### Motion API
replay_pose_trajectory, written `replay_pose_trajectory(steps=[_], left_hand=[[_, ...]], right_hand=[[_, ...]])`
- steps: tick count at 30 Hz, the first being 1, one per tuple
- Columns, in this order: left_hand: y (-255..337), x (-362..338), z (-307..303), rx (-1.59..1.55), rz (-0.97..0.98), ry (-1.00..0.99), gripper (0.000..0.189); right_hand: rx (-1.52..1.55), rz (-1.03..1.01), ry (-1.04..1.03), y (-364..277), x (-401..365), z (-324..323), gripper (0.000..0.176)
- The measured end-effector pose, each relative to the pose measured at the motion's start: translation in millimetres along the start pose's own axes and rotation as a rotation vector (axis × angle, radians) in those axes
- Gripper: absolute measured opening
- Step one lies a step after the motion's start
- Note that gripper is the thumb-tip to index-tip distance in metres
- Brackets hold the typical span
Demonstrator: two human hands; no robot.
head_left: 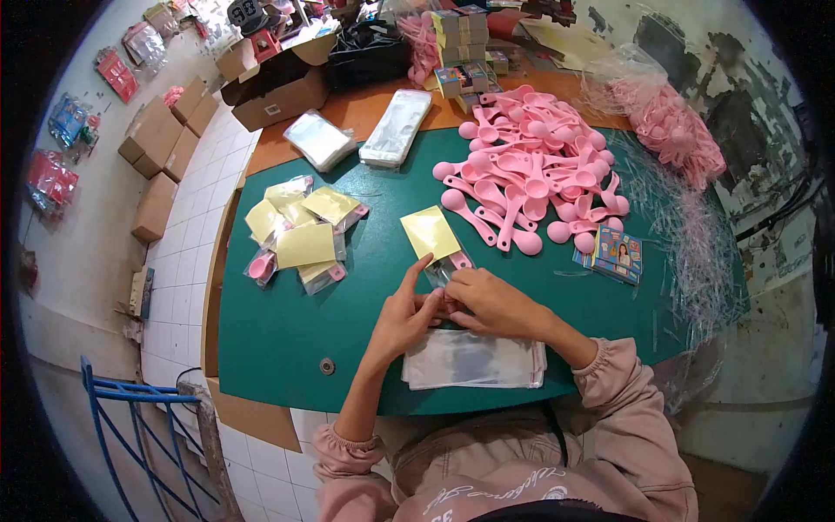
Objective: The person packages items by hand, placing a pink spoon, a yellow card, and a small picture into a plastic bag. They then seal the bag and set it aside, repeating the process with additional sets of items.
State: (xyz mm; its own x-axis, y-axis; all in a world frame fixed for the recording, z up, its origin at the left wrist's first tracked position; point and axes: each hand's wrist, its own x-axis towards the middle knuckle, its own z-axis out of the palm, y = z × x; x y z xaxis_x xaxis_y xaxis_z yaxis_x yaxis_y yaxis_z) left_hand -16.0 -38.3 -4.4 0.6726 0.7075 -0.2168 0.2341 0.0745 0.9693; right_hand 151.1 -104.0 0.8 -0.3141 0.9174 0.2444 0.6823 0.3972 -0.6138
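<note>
In the head view, a clear plastic bag [439,277] with a yellow card [430,233] and a pink measuring spoon [461,260] in it lies in front of me. My left hand [406,311] has its index finger on the card's lower edge, while its thumb and other fingers hold the bag's near end. At that same end, my right hand [497,304] pinches the plastic with bent fingers; the fingertips partly hide each other. Just below both hands is a stack of flat clear bags [474,358]. Beyond them spreads a heap of loose pink measuring spoons [531,174].
Filled bags with yellow cards [304,245] lie at left on the green table [287,348]. Two stacks of clear bags [396,128] sit farther back. Printed cards [619,254] lie at right, near a big bag of pink spoons [670,126]. An open cardboard box [283,96] stands behind.
</note>
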Motion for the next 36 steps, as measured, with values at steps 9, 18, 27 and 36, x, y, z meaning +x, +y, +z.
replay_pose_trajectory(steps=[9, 18, 27, 36], left_hand=[[-10, 15, -4, -0.098, -0.022, 0.08, 0.032], [0, 12, -10, -0.236, -0.1, -0.063, 0.018], [-3, 9, -14, -0.229, -0.088, -0.097, 0.02], [-3, 10, -12, -0.211, -0.097, -0.108, 0.019]], right_hand=[[0.547, 0.028, -0.245, 15, -12, -53, 0.015], [-0.368, 0.49, 0.549, 90, -65, -166, 0.032], [0.155, 0.032, 0.101, -17, -9, -19, 0.027], [0.258, 0.494, 0.226, 82, -52, -182, 0.015]])
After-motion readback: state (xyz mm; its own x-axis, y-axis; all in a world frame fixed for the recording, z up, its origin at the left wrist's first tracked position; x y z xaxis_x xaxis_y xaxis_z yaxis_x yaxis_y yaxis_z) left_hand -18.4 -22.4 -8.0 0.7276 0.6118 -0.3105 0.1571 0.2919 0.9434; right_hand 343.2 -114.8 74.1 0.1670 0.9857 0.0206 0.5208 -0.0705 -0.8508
